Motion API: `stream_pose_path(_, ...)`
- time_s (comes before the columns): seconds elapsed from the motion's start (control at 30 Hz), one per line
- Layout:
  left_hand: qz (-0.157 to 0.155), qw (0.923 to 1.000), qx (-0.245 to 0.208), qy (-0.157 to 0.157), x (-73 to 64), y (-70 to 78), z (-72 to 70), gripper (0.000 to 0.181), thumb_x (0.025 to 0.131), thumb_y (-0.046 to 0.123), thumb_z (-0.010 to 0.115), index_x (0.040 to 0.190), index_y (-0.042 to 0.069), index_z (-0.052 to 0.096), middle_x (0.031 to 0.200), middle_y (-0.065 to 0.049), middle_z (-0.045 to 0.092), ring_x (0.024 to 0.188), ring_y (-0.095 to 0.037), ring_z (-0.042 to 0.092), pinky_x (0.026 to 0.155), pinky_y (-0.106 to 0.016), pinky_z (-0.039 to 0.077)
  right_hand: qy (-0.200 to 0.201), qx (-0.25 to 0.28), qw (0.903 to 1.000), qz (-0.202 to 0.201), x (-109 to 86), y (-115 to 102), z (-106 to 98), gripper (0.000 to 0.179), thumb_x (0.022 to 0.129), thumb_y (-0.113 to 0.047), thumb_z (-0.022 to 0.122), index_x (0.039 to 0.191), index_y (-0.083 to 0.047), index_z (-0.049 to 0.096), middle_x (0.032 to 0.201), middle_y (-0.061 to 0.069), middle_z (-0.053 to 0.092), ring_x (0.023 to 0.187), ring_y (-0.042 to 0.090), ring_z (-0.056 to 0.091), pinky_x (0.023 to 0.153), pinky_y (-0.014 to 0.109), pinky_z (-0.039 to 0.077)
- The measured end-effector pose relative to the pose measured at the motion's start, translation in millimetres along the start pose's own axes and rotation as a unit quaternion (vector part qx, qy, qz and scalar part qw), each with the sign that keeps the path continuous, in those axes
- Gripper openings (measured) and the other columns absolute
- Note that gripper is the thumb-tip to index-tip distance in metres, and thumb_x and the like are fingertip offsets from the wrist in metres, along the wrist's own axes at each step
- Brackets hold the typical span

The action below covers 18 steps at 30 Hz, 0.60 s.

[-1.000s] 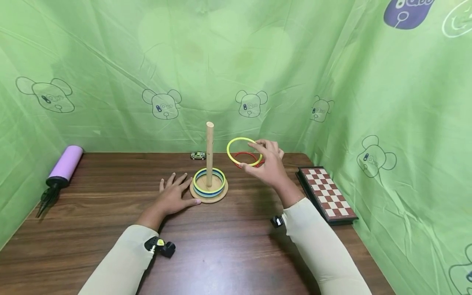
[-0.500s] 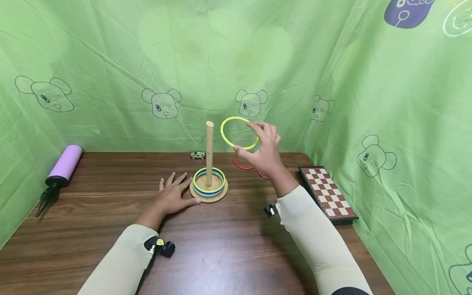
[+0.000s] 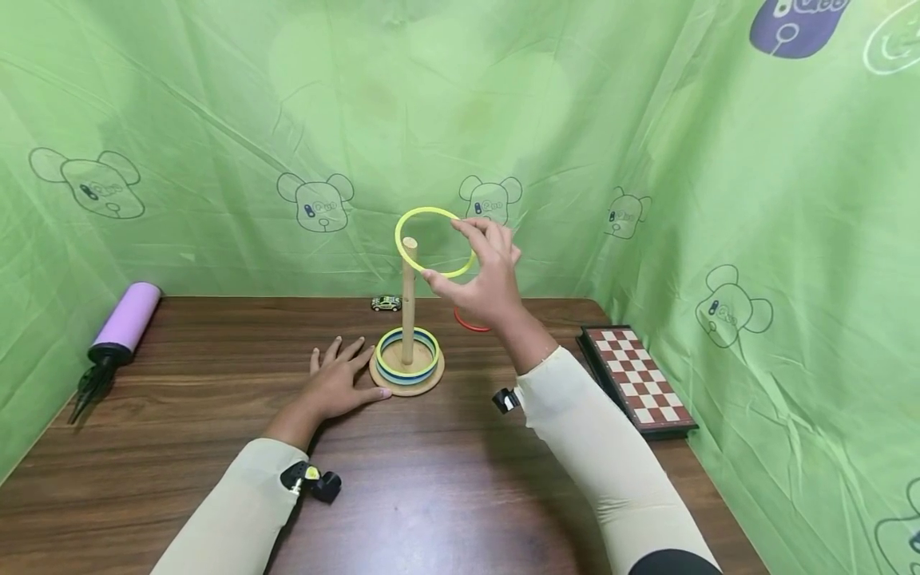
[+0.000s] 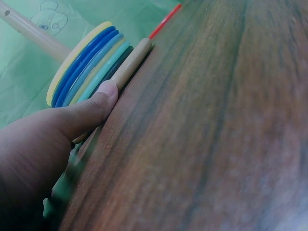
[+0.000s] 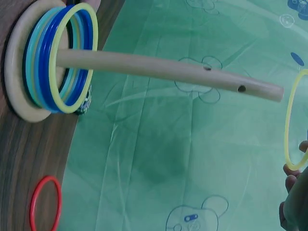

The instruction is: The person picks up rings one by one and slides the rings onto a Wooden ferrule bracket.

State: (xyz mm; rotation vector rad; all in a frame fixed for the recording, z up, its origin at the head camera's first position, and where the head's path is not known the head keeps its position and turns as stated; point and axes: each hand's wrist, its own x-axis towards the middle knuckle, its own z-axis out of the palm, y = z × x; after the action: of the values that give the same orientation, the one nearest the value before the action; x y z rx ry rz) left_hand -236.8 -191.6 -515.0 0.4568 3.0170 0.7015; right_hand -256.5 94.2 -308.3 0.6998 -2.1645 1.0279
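My right hand (image 3: 489, 271) pinches a yellow ring (image 3: 427, 210) between thumb and fingers, up at the height of the peg's top. A wooden peg (image 3: 408, 311) stands upright on a round wooden base (image 3: 408, 391). From the head, the ring overlaps the peg's tip; the right wrist view shows it just beyond the end, slightly apart. Around the peg's foot lies a stack of rings (image 5: 48, 62) in yellow, blues and teal. My left hand (image 3: 336, 387) rests on the table with spread fingers, its thumb (image 4: 91, 110) against the base.
A red ring (image 3: 470, 326) lies on the table behind my right hand, partly hidden. At the back stands a small toy car (image 3: 386, 303). A checkered board box (image 3: 640, 379) is on the right, a purple hand pump (image 3: 129, 323) on the left. Green cloth (image 3: 216, 96) hangs around.
My right hand has raised the yellow ring and carried it left, from over the red rings to the peg's top. The left hand and the stacked rings have stayed in place.
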Motion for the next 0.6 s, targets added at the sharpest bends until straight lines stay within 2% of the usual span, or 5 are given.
stream_pose_path(0.3,0.001,1.0,0.003,0.001,1.4,0.3,1.5,0.108,0.087,0.08,0.073,0.168,0.014,0.045,0.179,-0.018,0.033,0.167,-0.056,0.012,0.127,-0.085,0.001,-0.046,0.009,0.9977,0.049,-6.3,-5,19,0.085,0.079,-0.046,0.093,0.152,-0.012,0.065,0.149,0.01,0.057,0.144,0.03,0.042,0.12,0.061,0.024)
stream_pose_path(0.6,0.003,1.0,0.004,0.002,1.4,-2.3,2.0,0.109,0.087,0.082,0.072,0.168,0.014,0.046,0.179,-0.019,0.033,0.167,-0.057,0.012,0.126,-0.086,0.0,-0.075,-0.006,0.9947,0.07,-31.6,7,38,0.086,0.08,-0.046,0.093,0.153,-0.012,0.063,0.152,0.011,0.055,0.145,0.031,0.043,0.12,0.062,0.027)
